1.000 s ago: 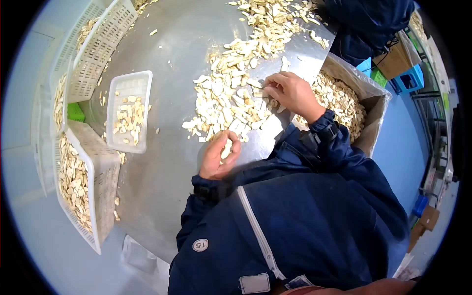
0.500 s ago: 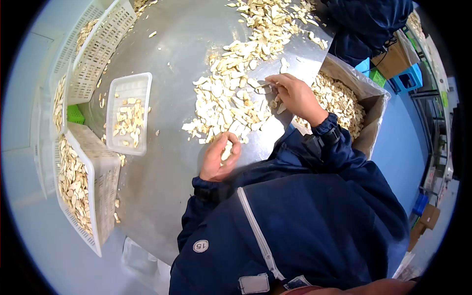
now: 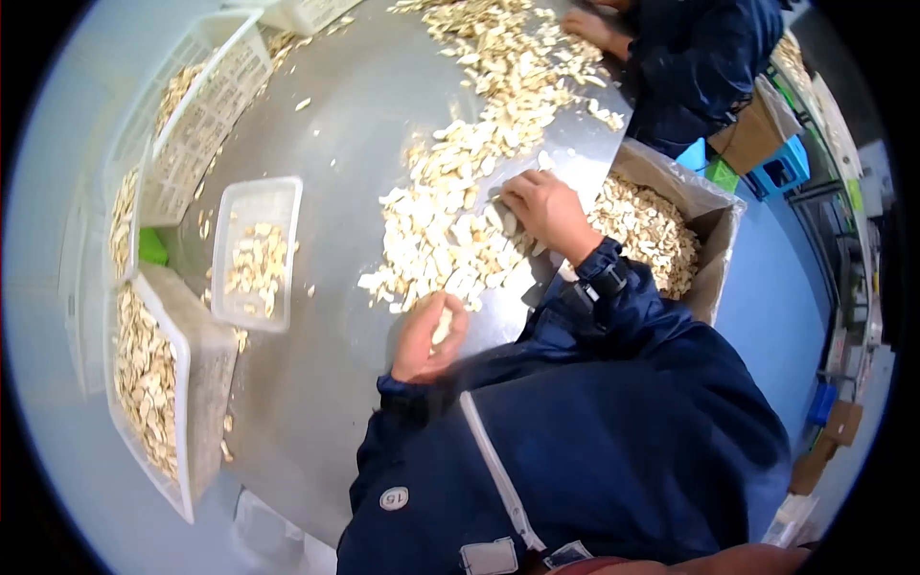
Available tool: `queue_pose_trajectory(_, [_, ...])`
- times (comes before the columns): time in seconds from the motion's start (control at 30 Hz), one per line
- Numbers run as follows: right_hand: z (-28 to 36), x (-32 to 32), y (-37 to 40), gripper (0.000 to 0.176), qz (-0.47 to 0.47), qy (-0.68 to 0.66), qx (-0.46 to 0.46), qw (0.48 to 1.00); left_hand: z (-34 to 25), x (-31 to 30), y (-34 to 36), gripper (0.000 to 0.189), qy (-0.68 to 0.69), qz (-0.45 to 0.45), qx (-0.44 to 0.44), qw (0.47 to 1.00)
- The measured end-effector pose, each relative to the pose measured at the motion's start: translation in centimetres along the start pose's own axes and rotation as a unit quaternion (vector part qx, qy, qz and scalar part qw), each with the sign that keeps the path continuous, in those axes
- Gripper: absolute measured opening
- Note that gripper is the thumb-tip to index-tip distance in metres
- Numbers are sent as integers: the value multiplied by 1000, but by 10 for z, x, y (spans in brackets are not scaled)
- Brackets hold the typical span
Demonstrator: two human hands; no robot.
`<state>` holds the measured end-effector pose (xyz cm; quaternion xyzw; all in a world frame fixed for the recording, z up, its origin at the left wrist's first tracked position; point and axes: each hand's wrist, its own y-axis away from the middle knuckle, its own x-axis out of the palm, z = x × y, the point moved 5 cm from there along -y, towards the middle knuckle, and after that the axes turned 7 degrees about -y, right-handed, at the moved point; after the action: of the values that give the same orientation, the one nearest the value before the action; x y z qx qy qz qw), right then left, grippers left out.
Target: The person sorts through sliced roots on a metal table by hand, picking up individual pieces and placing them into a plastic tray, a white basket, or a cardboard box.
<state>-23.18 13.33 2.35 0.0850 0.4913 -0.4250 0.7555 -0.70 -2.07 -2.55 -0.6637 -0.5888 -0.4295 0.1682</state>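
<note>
A spread of pale, dried-looking slices (image 3: 446, 235) lies on the metal table (image 3: 335, 402). At the near edge of that spread, my left hand (image 3: 422, 343) is curled closed around pale slices (image 3: 443, 326); how many is hidden by the fingers. My right hand (image 3: 548, 213) is over the right side of the spread, palm down. Its fingers are bent and drawn together at a pale slice (image 3: 510, 222), partly covering it.
A clear plastic tub (image 3: 222, 264) with some slices stands left. White perforated baskets (image 3: 206, 383) of slices line the left edge. Right of me is a lined carton (image 3: 721, 240) full of slices. A co-worker's hand (image 3: 592, 29) reaches onto the slices at the far end.
My right hand has moved slightly left over the slices, its fingers bent lower. My left hand stays curled on its slices. The co-worker's hand has come into view at the top; the view has shifted slightly.
</note>
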Motion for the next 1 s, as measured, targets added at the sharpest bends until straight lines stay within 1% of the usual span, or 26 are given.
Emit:
queue_pose_trajectory(0.03, [4, -5, 0, 15, 7, -17, 1, 1000, -1, 4, 0, 36, -13, -26, 0, 1000])
queue_pose_trajectory(0.07, [4, -11, 2, 27, 22, -47, 1, 999, -3, 6, 0, 36, -27, -33, 11, 999])
queue_pose_trajectory(0.13, [-6, -22, 4, 44, 34, -108, 18, 993, -2, 6, 0, 36, -7, -12, 2, 1000])
queue_pose_trajectory(0.2, [-44, -37, 1, 54, -70, -31, 1, 997, -2, 5, -1, 35, -18, -15, 5, 1000])
queue_pose_trajectory(0.23, [-51, -62, -4, 62, -94, 9, 68, 993, -5, 9, 0, 35, -25, -26, 4, 999])
queue_pose_trajectory(0.27, [-76, -83, -11, 70, -147, 111, 103, 978, -6, 11, 0, 35, -31, -38, 3, 999])
queue_pose_trajectory(0.3, [-84, -120, -19, 76, -248, 187, 22, 950, -4, 9, -1, 34, -16, -21, 1, 1000])
queue_pose_trajectory(0.33, [-111, -144, -23, 80, -304, 253, 46, 917, -2, 8, -1, 34, -14, -20, 2, 1000])
queue_pose_trajectory(0.37, [-136, -163, -28, 81, -348, 274, 82, 893, -2, 7, -2, 33, -14, -21, 4, 1000])
queue_pose_trajectory(0.4, [-178, -178, -37, 76, -358, 308, 113, 874, -2, 6, -1, 33, -14, -22, 6, 1000])
queue_pose_trajectory(0.43, [-216, -188, -43, 76, -321, 317, 135, 882, -3, 7, -1, 32, -10, -20, 4, 1000])
queue_pose_trajectory(0.47, [-247, -192, -47, 73, -280, 357, 149, 879, -2, 6, -1, 32, -12, -32, 4, 999])
queue_pose_trajectory(0.53, [-236, -200, -53, 70, -258, 318, 170, 896, 0, 3, -1, 32, -14, -58, 6, 998])
queue_pose_trajectory(0.6, [-202, -192, -48, 68, -280, 302, 128, 902, 0, 3, -2, 32, -9, -41, 14, 999])
queue_pose_trajectory(0.63, [-181, -181, -44, 67, -284, 262, 80, 919, 0, 3, -3, 32, -6, -35, 20, 999])
queue_pose_trajectory(0.67, [-155, -163, -36, 62, -254, 180, 69, 948, 0, 4, -2, 32, -3, -32, 23, 999])
queue_pose_trajectory(0.7, [-132, -144, -29, 57, -222, 98, 9, 970, -1, 5, -1, 33, -4, -34, 19, 999])
queue_pose_trajectory(0.73, [-111, -122, -17, 54, -181, 69, -1, 981, -1, 7, 0, 33, -4, -39, 14, 999])
queue_pose_trajectory(0.77, [-82, -99, -6, 51, -120, -15, 41, 992, -2, 8, 0, 33, 1, -31, 11, 999])
queue_pose_trajectory(0.8, [-57, -78, 5, 47, -65, -63, 63, 994, -2, 7, 0, 33, 3, -33, 12, 999])
queue_pose_trajectory(0.83, [-34, -63, 13, 39, -17, -132, 109, 985, -3, 9, 0, 34, -12, -39, 15, 999])
queue_pose_trajectory(0.87, [-19, -45, 20, 34, 15, -167, 77, 983, -5, 12, 1, 34, -28, -43, 18, 999])
queue_pose_trajectory(0.93, [-1, -25, 22, 30, 84, -144, 43, 985, -5, 18, -1, 34, -39, -56, 18, 998])
queue_pose_trajectory(0.97, [7, -21, 17, 27, 95, -134, 25, 986, -4, 19, -1, 35, -42, -61, 17, 997])
queue_pose_trajectory(1.0, [4, -18, 11, 27, 87, -119, 4, 989, -4, 21, -4, 35, -81, -44, 30, 995])
